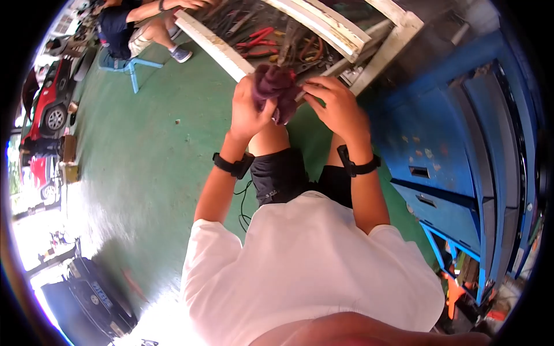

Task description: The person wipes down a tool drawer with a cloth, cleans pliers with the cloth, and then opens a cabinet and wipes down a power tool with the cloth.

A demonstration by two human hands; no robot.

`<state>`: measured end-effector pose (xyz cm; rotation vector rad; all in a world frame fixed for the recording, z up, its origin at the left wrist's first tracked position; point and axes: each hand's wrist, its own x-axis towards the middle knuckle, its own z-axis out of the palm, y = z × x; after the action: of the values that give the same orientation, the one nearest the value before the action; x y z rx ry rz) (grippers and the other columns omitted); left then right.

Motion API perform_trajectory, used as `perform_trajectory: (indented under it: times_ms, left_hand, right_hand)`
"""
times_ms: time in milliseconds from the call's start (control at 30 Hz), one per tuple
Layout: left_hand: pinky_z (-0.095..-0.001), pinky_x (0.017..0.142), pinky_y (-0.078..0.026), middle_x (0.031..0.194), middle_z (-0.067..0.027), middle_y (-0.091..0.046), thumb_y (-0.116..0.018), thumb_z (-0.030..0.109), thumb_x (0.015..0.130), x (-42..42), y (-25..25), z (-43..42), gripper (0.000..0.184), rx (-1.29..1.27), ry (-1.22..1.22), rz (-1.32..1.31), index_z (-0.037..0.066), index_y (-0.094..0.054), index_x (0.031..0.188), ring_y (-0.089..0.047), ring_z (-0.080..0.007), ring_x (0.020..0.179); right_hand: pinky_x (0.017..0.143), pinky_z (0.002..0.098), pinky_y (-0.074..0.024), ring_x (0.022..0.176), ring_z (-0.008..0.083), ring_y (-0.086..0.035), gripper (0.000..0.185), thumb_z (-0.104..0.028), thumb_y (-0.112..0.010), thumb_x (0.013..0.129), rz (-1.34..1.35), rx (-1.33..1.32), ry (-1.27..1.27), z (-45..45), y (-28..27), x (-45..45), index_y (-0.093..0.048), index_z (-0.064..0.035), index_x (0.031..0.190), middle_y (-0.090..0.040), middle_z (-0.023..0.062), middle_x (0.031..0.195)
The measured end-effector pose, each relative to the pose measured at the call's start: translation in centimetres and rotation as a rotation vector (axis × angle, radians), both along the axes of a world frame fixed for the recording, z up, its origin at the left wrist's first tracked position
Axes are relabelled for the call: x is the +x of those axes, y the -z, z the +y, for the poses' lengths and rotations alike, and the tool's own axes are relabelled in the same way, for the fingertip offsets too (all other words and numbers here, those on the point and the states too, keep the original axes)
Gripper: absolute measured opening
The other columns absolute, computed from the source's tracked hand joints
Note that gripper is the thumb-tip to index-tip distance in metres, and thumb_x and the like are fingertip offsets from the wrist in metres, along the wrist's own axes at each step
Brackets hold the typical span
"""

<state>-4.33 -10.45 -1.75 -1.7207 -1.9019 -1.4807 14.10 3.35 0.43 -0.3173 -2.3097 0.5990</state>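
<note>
My left hand [249,112] is wrapped round a bunched dark purple rag [273,86], just above my knees. To the right of the rag is my right hand [339,109], thumb and fingers drawn together in a pinch at the rag's edge. Whatever sits between those fingertips is too small to make out. Directly beyond both hands, an open drawer with a worn white frame [222,52] holds red-handled pliers [259,43] and several other metal hand tools.
A blue metal cabinet [427,150] stands close on my right. At the upper left, another person [118,29] sits on a blue stool [131,64], one hand at the drawer frame. A black cable [243,207] lies on the green floor [156,150]. Cars stand farther left.
</note>
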Motion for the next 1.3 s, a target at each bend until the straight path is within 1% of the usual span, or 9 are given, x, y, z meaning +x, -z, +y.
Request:
perform_trajectory:
  times_ms: [267, 367, 533, 633, 667, 733, 867, 1067, 1300]
  left_hand:
    - [-0.0476, 0.084, -0.049, 0.100, -0.0218, -0.062, -0.071, 0.018, 0.080, -6.8, -0.7, 2.2, 0.036, -0.121, -0.350, 0.130, -0.003, -0.059, 0.106, -0.060, -0.0421, 0.093]
    - [-0.0466, 0.072, -0.053, 0.090, -0.0218, -0.063, -0.073, 0.022, 0.081, -7.6, -1.8, 2.3, 0.032, -0.116, -0.323, -0.012, -0.002, -0.060, 0.098, -0.064, -0.0419, 0.079]
    - [-0.0467, 0.073, -0.052, 0.093, -0.0220, -0.063, -0.072, 0.021, 0.081, -4.8, -0.8, 1.7, 0.031, -0.094, -0.392, -0.097, -0.002, -0.060, 0.100, -0.064, -0.0422, 0.082]
    - [-0.0399, 0.073, -0.051, 0.086, -0.0179, -0.063, -0.072, 0.016, 0.085, -1.5, 0.6, 1.4, 0.026, 0.091, -0.447, -0.262, -0.002, -0.058, 0.099, -0.064, -0.0300, 0.077]
    - [-0.0443, 0.084, -0.050, 0.099, -0.0229, -0.061, -0.072, 0.017, 0.085, 0.0, 0.8, 1.3, 0.034, 0.034, -0.442, -0.455, -0.003, -0.057, 0.108, -0.062, -0.0422, 0.093]
    - [-0.0436, 0.090, -0.049, 0.106, -0.0238, -0.060, -0.070, 0.017, 0.087, 3.2, 0.8, 1.6, 0.037, 0.228, -0.408, -0.521, -0.004, -0.055, 0.114, -0.061, -0.0414, 0.099]
    - [-0.0448, 0.095, -0.046, 0.116, -0.0252, -0.058, -0.068, 0.017, 0.090, 4.2, 0.1, 0.5, 0.044, 0.169, -0.372, -0.522, -0.006, -0.051, 0.124, -0.058, -0.0425, 0.108]
    - [-0.0462, 0.110, -0.038, 0.142, -0.0312, -0.040, -0.063, 0.019, 0.095, -1.7, 1.2, 1.9, 0.057, 0.063, -0.441, -0.221, -0.010, -0.041, 0.139, -0.047, -0.0481, 0.127]
    - [-0.0514, 0.106, -0.037, 0.131, -0.0350, -0.042, -0.067, 0.019, 0.091, -11.7, 2.9, 5.4, 0.052, 0.048, -0.591, -0.170, -0.012, -0.045, 0.127, -0.047, -0.0511, 0.117]
  right_hand:
    - [0.090, 0.0396, -0.0518, 0.104, 0.0311, -0.064, 0.022, -0.008, -0.067, 0.089, -0.097, -0.024, -0.028, -0.3, -0.5, 0.3, -0.074, -0.0068, 0.110, -0.068, 0.0094, 0.114]
    - [0.092, 0.0390, -0.0516, 0.106, 0.0308, -0.064, 0.025, -0.010, -0.067, 0.090, -0.120, -0.012, -0.019, -0.8, -0.4, 0.6, -0.072, -0.0078, 0.114, -0.067, 0.0087, 0.117]
    - [0.092, 0.0398, -0.0525, 0.108, 0.0296, -0.064, 0.028, -0.009, -0.067, 0.088, -0.110, -0.026, 0.006, -1.0, -0.6, 0.8, -0.070, -0.0097, 0.115, -0.067, 0.0063, 0.119]
    - [0.091, 0.0398, -0.0526, 0.107, 0.0294, -0.064, 0.028, -0.009, -0.066, 0.088, -0.113, -0.015, 0.008, -1.1, -0.7, 0.9, -0.070, -0.0094, 0.116, -0.067, 0.0063, 0.120]
    - [0.091, 0.0398, -0.0526, 0.107, 0.0294, -0.064, 0.028, -0.009, -0.066, 0.088, -0.108, -0.016, 0.003, -1.0, -0.7, 0.8, -0.070, -0.0094, 0.116, -0.067, 0.0063, 0.120]
    - [0.091, 0.0398, -0.0529, 0.108, 0.0291, -0.064, 0.028, -0.008, -0.065, 0.089, -0.117, 0.001, 0.000, -1.0, -0.7, 0.7, -0.069, -0.0090, 0.117, -0.067, 0.0062, 0.121]
    - [0.092, 0.0397, -0.0530, 0.110, 0.0286, -0.063, 0.030, -0.007, -0.063, 0.089, -0.136, -0.003, -0.002, -0.9, -0.5, 1.0, -0.068, -0.0091, 0.119, -0.066, 0.0054, 0.124]
    - [0.097, 0.0396, -0.0497, 0.115, 0.0307, -0.061, 0.033, -0.009, -0.063, 0.091, -0.165, -0.041, -0.018, -1.1, -0.7, 1.4, -0.067, -0.0100, 0.124, -0.064, 0.0078, 0.130]
    - [0.099, 0.0397, -0.0503, 0.119, 0.0288, -0.059, 0.036, -0.010, -0.062, 0.092, -0.205, -0.019, 0.006, -1.0, -0.3, 1.7, -0.065, -0.0123, 0.128, -0.060, 0.0049, 0.136]
